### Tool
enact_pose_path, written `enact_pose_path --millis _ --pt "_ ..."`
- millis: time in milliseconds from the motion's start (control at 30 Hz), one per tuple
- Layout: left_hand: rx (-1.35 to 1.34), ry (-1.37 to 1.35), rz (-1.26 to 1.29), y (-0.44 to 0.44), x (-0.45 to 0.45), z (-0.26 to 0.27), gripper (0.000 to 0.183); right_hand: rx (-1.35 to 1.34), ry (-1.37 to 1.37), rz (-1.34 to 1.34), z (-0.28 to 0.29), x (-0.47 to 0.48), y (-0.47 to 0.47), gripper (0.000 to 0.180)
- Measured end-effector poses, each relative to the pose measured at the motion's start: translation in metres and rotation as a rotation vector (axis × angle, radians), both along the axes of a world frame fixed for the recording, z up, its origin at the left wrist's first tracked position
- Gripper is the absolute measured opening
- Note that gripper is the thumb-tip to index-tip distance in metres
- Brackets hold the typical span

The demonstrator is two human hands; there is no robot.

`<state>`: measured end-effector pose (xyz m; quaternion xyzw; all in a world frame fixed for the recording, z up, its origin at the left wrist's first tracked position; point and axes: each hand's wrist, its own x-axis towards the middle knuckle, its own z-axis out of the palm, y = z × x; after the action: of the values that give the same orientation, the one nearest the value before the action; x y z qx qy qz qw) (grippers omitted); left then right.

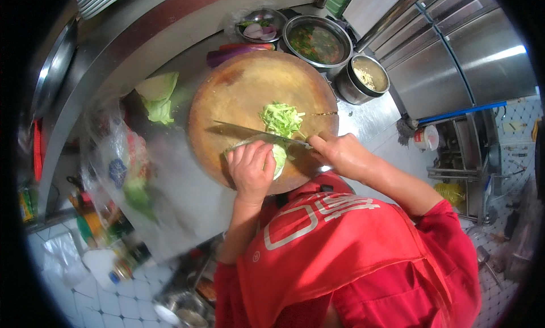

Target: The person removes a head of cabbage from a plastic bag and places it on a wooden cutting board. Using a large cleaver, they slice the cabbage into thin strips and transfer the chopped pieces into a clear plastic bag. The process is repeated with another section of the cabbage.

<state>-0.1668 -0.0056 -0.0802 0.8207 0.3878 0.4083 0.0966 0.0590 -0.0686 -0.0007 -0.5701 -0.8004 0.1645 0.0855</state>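
Note:
My left hand (252, 168) presses down on a piece of pale green cabbage (279, 159), its fingers bunched over the top and hiding much of it. In my right hand (338, 152) is the handle of a kitchen knife (259, 133). The blade reaches left across the board, along the far side of the cabbage piece and close to my left fingertips. Just beyond the blade lies a small heap of shredded cabbage (282, 119). All of this rests on a round wooden chopping board (238, 89), which has a crack at its right edge.
Left of the board sits a larger cabbage wedge (158, 96), near a clear plastic bag (106, 153). Behind the board are eggplants (234, 53), a bowl with onion pieces (255, 31), and a basin of chopped vegetables in liquid (316, 44). A metal pot (362, 83) stands at the right.

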Motion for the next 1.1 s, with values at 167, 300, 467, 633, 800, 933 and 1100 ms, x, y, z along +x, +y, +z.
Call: enact_pose_path --millis 167,300,467,633,800,933,1100 --pt "-0.006 0.036 0.039 -0.002 -0.004 -0.004 0.009 -0.033 -0.091 0.039 0.048 -0.01 -0.007 0.026" --pt "-0.037 -0.024 0.01 -0.001 0.001 0.0 0.01 -0.036 -0.08 0.043 0.006 -0.01 0.003 0.027" --pt "-0.048 -0.065 0.014 0.0 0.001 -0.001 0.012 0.083 0.023 0.053 -0.003 -0.008 0.009 0.025" --pt "-0.042 -0.035 0.03 -0.004 -0.002 -0.005 0.016 -0.093 -0.04 0.041 0.047 -0.009 -0.002 0.022" --pt "-0.09 -0.075 0.021 -0.004 0.0 -0.004 0.016 -0.034 -0.022 0.042 -0.005 -0.01 0.013 0.018" --pt "-0.06 -0.115 0.044 -0.002 0.002 -0.002 0.015 -0.029 -0.001 0.035 -0.004 -0.006 0.012 0.017" --pt "-0.049 -0.067 0.05 -0.005 -0.002 -0.007 0.018 -0.095 -0.042 0.02 0.046 -0.012 0.0 0.018"
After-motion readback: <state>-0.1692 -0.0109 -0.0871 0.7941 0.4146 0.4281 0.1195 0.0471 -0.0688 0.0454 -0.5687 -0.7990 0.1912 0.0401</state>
